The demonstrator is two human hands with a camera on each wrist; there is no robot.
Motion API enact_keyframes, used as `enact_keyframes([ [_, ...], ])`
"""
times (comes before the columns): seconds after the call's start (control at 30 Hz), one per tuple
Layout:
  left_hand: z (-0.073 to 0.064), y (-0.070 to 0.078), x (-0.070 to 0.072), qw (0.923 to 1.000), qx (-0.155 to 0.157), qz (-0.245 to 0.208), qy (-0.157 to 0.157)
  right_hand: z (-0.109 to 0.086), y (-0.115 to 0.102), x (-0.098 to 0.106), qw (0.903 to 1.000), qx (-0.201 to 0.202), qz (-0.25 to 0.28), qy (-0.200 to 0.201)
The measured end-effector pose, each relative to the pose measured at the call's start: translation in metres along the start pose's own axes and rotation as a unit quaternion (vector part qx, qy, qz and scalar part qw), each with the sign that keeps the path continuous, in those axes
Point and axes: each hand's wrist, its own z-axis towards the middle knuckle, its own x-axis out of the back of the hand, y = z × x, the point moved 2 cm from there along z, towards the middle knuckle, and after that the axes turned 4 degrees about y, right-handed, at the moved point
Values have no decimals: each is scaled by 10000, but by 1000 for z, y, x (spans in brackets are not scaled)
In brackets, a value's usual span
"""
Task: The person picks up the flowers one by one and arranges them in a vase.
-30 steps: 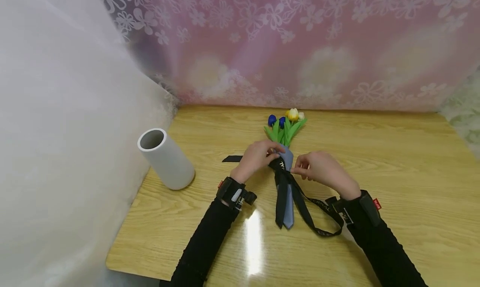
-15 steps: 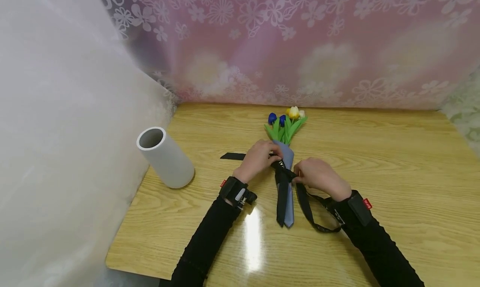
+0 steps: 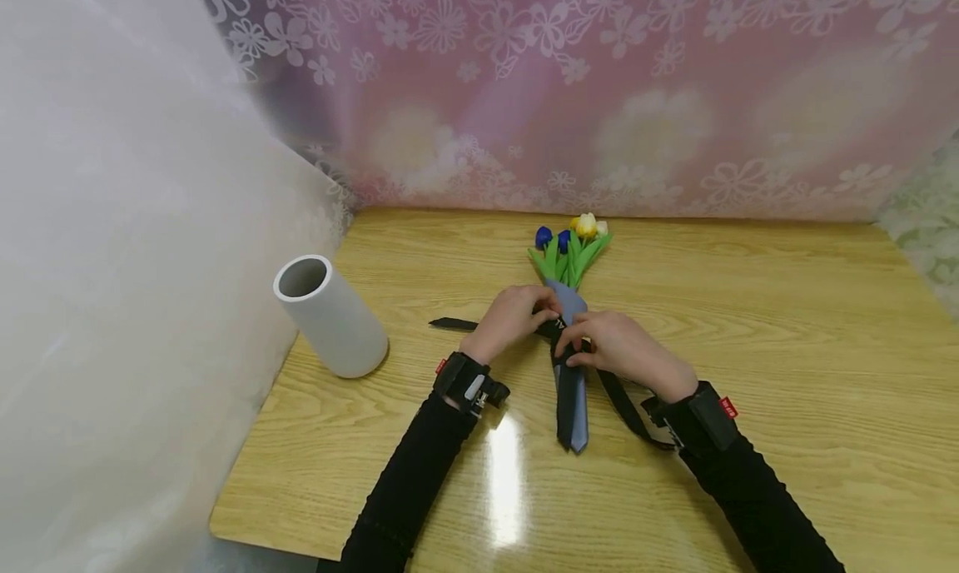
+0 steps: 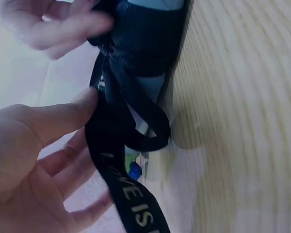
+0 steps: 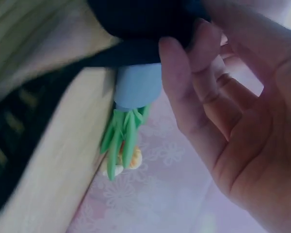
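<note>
A small bouquet lies on the table, with blue tulips (image 3: 544,237), a yellow-and-white tulip (image 3: 587,226) and green leaves above blue-grey wrapping (image 3: 569,301). Black lettered ribbon (image 3: 567,411) goes round the wrapping and is knotted; the left wrist view shows a small ribbon loop (image 4: 157,119) by the knot. My left hand (image 3: 513,316) pinches the ribbon between thumb and fingers on the bouquet's left side. Across the wrapping, my right hand (image 3: 629,352) has its thumb and fingertips on the ribbon just below, pinching it. The right fingertips partly hide the knot.
A white cylindrical vase (image 3: 333,319) stands at the left of the wooden table (image 3: 787,348). One ribbon tail (image 3: 453,324) sticks out left of the left wrist; another (image 3: 629,411) trails right beneath the right wrist. A pink floral curtain (image 3: 524,98) hangs behind the table.
My right hand has moved left from beside the bouquet onto the ribbon over the wrapping. The left hand stays almost in place, while the left ribbon tail has shifted slightly down and turned.
</note>
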Motion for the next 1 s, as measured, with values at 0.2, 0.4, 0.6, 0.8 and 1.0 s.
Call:
enact_keyframes([
  [0.2, -2, -7, 1, 9999, -62, -119, 101, -2, 8, -1, 9972, -454, 556, -223],
  [0.4, -2, -25, 5, 9963, 389, 43, 767, -6, 11, 7, 9916, -638, 698, -887],
  [0.6, -3, -39, 14, 9926, 802, 26, 912, -9, 13, 15, 9857, -876, 808, -1194],
  [0.8, -8, -53, 23, 9868, 1141, 166, 1135, -12, 19, 21, 9809, -1140, 883, -1305],
  [1.0, -15, -59, 32, 9799, 1454, 214, 1350, -16, 24, 27, 9728, -1386, 1148, -1457],
])
